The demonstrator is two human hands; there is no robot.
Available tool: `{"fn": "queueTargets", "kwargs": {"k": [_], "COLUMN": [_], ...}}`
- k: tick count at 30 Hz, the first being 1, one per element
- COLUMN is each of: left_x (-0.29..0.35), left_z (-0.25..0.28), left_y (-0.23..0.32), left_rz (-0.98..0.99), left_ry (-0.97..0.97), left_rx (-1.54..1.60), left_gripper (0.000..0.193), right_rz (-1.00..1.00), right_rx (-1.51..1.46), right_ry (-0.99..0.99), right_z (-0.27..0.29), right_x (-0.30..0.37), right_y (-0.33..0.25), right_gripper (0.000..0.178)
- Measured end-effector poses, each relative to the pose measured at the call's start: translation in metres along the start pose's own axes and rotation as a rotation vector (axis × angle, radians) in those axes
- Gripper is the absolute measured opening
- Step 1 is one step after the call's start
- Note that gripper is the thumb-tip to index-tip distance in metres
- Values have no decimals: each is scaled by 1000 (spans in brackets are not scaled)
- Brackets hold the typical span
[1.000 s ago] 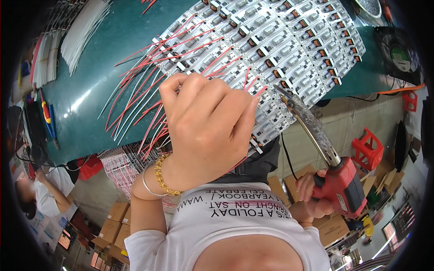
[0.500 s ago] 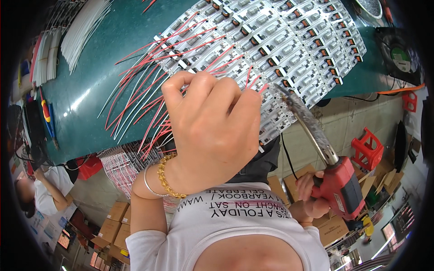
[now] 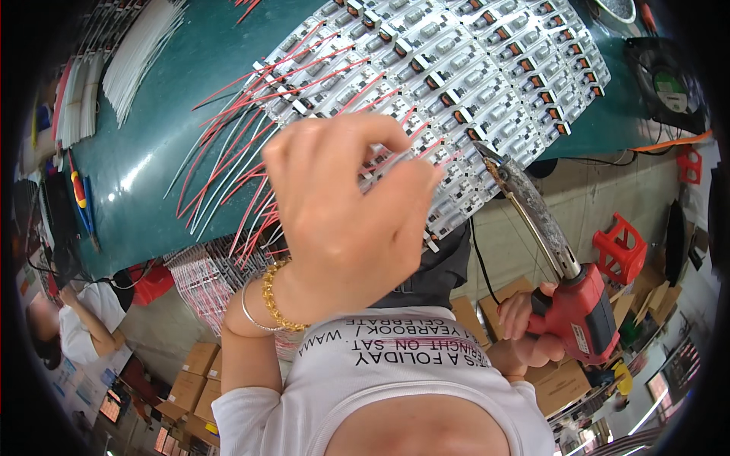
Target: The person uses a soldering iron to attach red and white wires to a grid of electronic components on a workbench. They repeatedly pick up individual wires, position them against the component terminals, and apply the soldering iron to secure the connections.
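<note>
Gripping a red-and-black soldering gun (image 3: 576, 305) in our right hand (image 3: 525, 327), we have its tip near the right edge of the circuit-board panel (image 3: 464, 83), which lies on the green worktable (image 3: 144, 205). Over the panel's near side, our left hand (image 3: 350, 205) has thumb and index parted; we cannot tell whether its curled fingers hold anything.

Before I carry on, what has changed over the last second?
The left hand has parted its thumb and index finger; whether it released anything is hidden. The right hand has shifted the red soldering gun slightly right, keeping hold of it. The sheet of circuit boards slid slightly left. The red-and-yellow-handled tool on the green table stayed put.
</note>
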State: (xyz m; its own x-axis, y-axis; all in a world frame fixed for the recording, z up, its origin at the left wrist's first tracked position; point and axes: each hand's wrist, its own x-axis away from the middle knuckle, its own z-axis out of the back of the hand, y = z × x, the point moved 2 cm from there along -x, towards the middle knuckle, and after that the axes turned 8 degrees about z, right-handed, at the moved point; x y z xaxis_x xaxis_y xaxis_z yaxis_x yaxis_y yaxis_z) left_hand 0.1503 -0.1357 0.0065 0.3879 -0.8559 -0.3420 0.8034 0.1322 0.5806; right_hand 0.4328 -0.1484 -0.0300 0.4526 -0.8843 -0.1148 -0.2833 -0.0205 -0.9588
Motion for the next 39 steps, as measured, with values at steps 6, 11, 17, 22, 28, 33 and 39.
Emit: {"fn": "queueTargets", "kwargs": {"k": [6, 11, 17, 22, 28, 33, 39], "left_x": [7, 6, 6, 8, 4, 1, -10], "left_z": [-8, -9, -11, -10, -8, 24, 35], "left_y": [-1, 3, 5, 5, 6, -6, -32], "left_rz": [-24, -32, -38, -34, -62, -68, -163], "left_ry": [-68, -69, -58, -52, -81, 28, -27], "left_rx": [18, 19, 0, -27, -13, -107, -219], "left_gripper": [16, 15, 16, 16, 16, 17, 18], "right_rz": [-36, -89, -27, -82, 17, 7, 10], "right_rx": [40, 215, 283, 38, 83, 52, -19], "right_ry": [-40, 64, -37, 11, 107, 127, 76], "right_z": [17, 26, 33, -3, -12, -22, -14], "right_x": [12, 39, 35, -3, -6, -22, -22], "right_y": [5, 10, 11, 1, -4, -3, 0], "right_gripper": [84, 81, 81, 86, 86, 84, 81]}}
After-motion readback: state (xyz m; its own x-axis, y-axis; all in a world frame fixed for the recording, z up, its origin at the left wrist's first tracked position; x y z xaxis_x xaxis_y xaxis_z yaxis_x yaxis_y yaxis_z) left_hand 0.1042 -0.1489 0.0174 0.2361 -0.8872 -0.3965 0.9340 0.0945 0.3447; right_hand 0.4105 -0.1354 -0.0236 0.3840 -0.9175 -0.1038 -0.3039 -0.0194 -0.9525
